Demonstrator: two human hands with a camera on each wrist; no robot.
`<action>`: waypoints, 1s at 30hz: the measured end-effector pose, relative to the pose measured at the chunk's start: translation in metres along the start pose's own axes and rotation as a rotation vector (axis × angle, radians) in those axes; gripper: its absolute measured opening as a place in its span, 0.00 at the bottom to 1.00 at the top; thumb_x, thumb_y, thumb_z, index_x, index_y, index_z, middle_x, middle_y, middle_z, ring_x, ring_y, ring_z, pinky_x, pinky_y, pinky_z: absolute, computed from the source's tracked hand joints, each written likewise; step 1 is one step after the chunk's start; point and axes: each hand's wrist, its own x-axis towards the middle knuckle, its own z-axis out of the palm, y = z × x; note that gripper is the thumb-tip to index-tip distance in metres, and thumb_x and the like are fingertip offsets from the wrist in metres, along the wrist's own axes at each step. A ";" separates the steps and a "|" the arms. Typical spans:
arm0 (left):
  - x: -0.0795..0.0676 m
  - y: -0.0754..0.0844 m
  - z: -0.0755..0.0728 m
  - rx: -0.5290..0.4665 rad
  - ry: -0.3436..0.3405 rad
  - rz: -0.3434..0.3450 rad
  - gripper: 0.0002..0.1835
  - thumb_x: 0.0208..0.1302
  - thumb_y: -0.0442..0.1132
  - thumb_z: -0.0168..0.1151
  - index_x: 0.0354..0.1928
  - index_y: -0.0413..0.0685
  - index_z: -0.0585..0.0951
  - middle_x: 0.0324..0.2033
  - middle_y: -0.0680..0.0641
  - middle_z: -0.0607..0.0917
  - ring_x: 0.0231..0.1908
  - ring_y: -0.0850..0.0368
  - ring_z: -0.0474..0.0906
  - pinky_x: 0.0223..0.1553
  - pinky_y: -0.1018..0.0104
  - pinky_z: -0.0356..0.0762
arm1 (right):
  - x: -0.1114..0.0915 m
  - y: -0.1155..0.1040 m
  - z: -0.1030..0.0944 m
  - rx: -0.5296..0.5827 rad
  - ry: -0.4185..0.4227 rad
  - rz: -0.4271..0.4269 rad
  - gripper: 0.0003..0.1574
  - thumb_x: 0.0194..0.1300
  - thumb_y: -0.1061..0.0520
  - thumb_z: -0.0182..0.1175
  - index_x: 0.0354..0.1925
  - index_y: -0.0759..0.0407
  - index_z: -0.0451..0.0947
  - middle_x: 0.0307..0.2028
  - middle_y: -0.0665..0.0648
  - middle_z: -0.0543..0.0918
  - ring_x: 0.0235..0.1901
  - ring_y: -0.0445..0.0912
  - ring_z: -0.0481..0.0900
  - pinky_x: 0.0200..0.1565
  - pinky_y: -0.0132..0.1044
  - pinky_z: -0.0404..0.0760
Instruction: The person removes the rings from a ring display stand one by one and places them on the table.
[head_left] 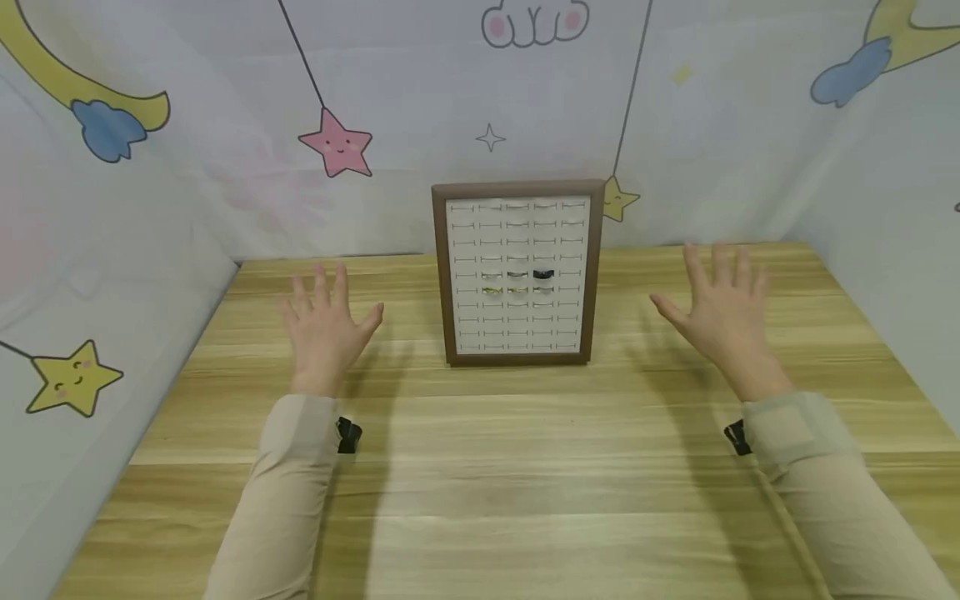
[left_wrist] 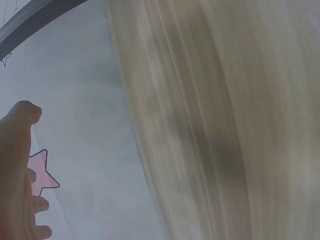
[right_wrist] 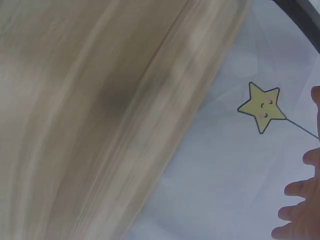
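Beige sleeves, brown-framed white board, slotted

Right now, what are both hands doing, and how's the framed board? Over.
Left hand and right hand: fingers spread, holding nothing. Framed board standing between them, untouched, small ring-like pieces in some slots. No obstacle seen between hands and board.

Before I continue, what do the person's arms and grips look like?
The left sleeve and right sleeve are plain beige, with broad cuffs. A small black fitting shows beside the left one, another beside the right. The left grip and right grip are ungloved.
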 end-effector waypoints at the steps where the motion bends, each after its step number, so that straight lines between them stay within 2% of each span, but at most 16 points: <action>1: 0.000 0.002 0.000 -0.005 0.004 0.003 0.45 0.69 0.65 0.39 0.76 0.49 0.37 0.74 0.34 0.39 0.72 0.28 0.32 0.71 0.31 0.31 | 0.000 -0.002 0.000 0.000 0.026 -0.015 0.53 0.68 0.29 0.43 0.76 0.56 0.38 0.71 0.75 0.44 0.71 0.73 0.38 0.68 0.72 0.41; 5: 0.000 0.011 -0.001 -0.074 0.061 0.030 0.41 0.71 0.61 0.40 0.75 0.47 0.43 0.73 0.34 0.49 0.72 0.30 0.43 0.72 0.35 0.42 | 0.003 -0.014 0.000 0.056 0.228 -0.123 0.44 0.65 0.46 0.59 0.68 0.68 0.56 0.63 0.75 0.64 0.64 0.70 0.59 0.64 0.65 0.61; 8: -0.001 0.020 -0.001 -0.153 0.128 0.078 0.38 0.72 0.56 0.43 0.74 0.43 0.49 0.71 0.34 0.58 0.69 0.34 0.53 0.71 0.39 0.53 | 0.006 -0.026 -0.002 0.142 0.339 -0.180 0.36 0.62 0.55 0.64 0.62 0.73 0.65 0.57 0.73 0.72 0.58 0.68 0.69 0.61 0.59 0.71; 12: -0.002 0.033 -0.002 -0.255 0.194 0.134 0.34 0.73 0.52 0.45 0.72 0.39 0.56 0.65 0.33 0.68 0.64 0.36 0.65 0.66 0.42 0.65 | 0.009 -0.046 -0.004 0.237 0.392 -0.204 0.29 0.62 0.60 0.62 0.59 0.72 0.69 0.53 0.72 0.77 0.54 0.66 0.73 0.58 0.57 0.74; 16: -0.002 0.047 -0.002 -0.387 0.200 0.138 0.31 0.73 0.50 0.47 0.70 0.40 0.61 0.61 0.34 0.73 0.61 0.38 0.70 0.63 0.44 0.70 | 0.011 -0.066 -0.006 0.283 0.441 -0.244 0.25 0.62 0.62 0.61 0.56 0.71 0.72 0.50 0.71 0.80 0.52 0.64 0.76 0.56 0.56 0.76; 21: 0.000 0.061 -0.001 -0.652 0.151 0.122 0.27 0.71 0.47 0.51 0.67 0.41 0.66 0.57 0.37 0.77 0.55 0.42 0.76 0.55 0.49 0.78 | 0.016 -0.090 -0.007 0.319 0.433 -0.294 0.21 0.64 0.62 0.60 0.54 0.69 0.75 0.48 0.68 0.82 0.50 0.61 0.78 0.56 0.52 0.77; 25: 0.002 0.068 0.003 -0.891 0.044 0.068 0.25 0.70 0.47 0.54 0.64 0.43 0.69 0.52 0.39 0.80 0.49 0.45 0.80 0.48 0.54 0.82 | 0.020 -0.105 -0.006 0.334 0.357 -0.330 0.19 0.64 0.62 0.60 0.52 0.68 0.77 0.46 0.67 0.84 0.47 0.59 0.80 0.54 0.50 0.78; 27: 0.004 0.070 0.006 -0.967 -0.012 0.037 0.26 0.69 0.48 0.56 0.64 0.43 0.70 0.52 0.40 0.80 0.50 0.45 0.80 0.48 0.55 0.82 | 0.021 -0.112 -0.006 0.351 0.304 -0.333 0.18 0.64 0.62 0.60 0.52 0.67 0.77 0.46 0.66 0.84 0.47 0.58 0.80 0.52 0.49 0.80; 30: 0.005 0.073 0.009 -1.028 -0.085 0.012 0.28 0.67 0.48 0.59 0.65 0.44 0.69 0.55 0.41 0.78 0.54 0.46 0.78 0.52 0.55 0.81 | 0.022 -0.120 -0.003 0.376 0.246 -0.335 0.16 0.65 0.62 0.59 0.51 0.66 0.78 0.47 0.64 0.84 0.47 0.56 0.81 0.51 0.48 0.80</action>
